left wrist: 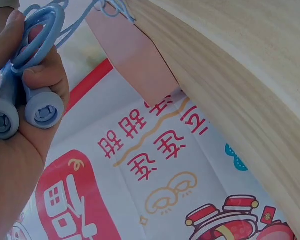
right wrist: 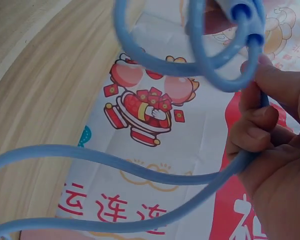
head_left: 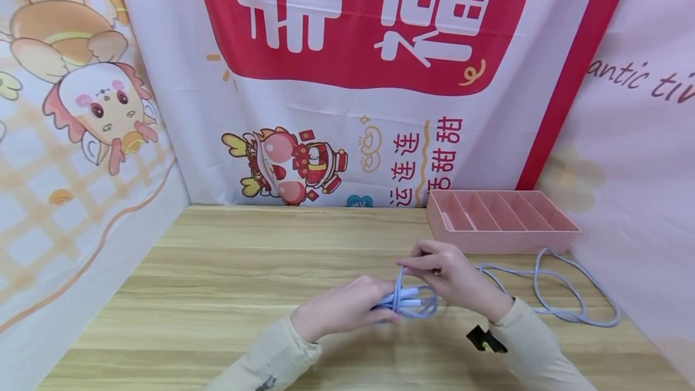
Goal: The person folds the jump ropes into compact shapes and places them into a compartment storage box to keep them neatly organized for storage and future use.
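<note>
Fingers (right wrist: 251,136) (L+R) curled rnd rope (head_left: 397,299)

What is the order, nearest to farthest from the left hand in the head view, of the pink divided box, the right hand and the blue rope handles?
1. Blue rope handles: in the left hand's grip, sticking out to its right.
2. Right hand: to the right, past the handles.
3. Pink divided box: farthest, at the back right.
</note>
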The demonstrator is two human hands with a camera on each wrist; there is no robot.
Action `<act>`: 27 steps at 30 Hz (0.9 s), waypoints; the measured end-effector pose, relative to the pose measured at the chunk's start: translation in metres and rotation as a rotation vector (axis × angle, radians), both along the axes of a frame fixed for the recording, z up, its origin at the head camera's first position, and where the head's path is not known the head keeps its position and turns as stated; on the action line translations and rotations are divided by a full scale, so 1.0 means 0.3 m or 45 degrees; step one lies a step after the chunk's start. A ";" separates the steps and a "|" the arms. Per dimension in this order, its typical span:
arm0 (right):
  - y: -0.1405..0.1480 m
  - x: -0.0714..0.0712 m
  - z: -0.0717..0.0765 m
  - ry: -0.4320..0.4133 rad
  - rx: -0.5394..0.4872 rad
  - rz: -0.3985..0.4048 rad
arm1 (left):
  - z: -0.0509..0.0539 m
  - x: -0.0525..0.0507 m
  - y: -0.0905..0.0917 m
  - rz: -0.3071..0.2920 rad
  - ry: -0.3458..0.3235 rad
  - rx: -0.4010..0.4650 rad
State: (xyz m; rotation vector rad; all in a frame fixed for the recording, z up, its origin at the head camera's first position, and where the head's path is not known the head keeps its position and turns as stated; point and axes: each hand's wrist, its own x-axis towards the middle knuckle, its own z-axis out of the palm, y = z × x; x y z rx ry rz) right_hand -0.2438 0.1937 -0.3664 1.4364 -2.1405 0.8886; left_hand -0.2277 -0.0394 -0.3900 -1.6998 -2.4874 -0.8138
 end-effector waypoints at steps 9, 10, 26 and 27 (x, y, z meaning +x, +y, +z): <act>0.060 -0.036 -0.007 -0.550 -0.057 0.065 | 0.042 -0.008 -0.020 -0.053 0.261 0.278; 0.065 -0.039 -0.008 -0.607 -0.064 0.083 | 0.045 -0.007 -0.022 -0.050 0.296 0.292; 0.054 -0.034 -0.043 -0.826 -0.265 0.091 | 0.079 0.006 -0.026 0.032 0.070 0.639; 0.050 -0.033 -0.044 -0.824 -0.268 0.062 | 0.083 0.009 -0.028 0.063 0.022 0.671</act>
